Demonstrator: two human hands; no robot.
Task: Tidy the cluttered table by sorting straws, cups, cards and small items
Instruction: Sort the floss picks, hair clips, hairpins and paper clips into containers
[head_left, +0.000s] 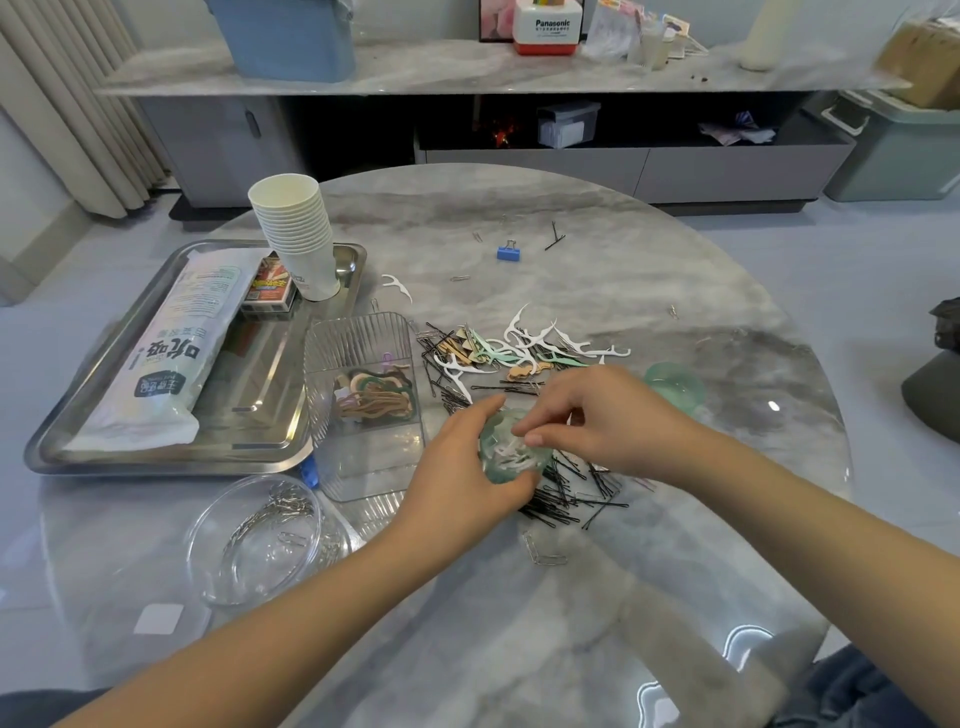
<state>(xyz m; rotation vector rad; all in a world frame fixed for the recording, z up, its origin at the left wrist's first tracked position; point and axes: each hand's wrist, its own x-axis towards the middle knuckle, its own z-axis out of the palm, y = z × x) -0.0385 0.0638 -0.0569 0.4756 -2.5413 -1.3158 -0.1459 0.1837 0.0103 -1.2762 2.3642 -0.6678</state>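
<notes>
Green translucent tub (511, 452) sits cupped in your left hand (467, 470), just above the marble table (519, 623), with white floss picks (506, 453) inside it. Your right hand (597, 415) pinches at the tub's mouth, fingertips together. More floss picks (540, 343) lie at twelve o'clock from the tub, black hairpins (571, 493) at five, the steel tray (171, 457) with stacked paper cups (298, 234) at ten.

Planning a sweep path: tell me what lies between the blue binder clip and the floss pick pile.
Head view: one paper clip lies off to the left; otherwise bare tabletop between the binder clip and the floss picks.
</notes>
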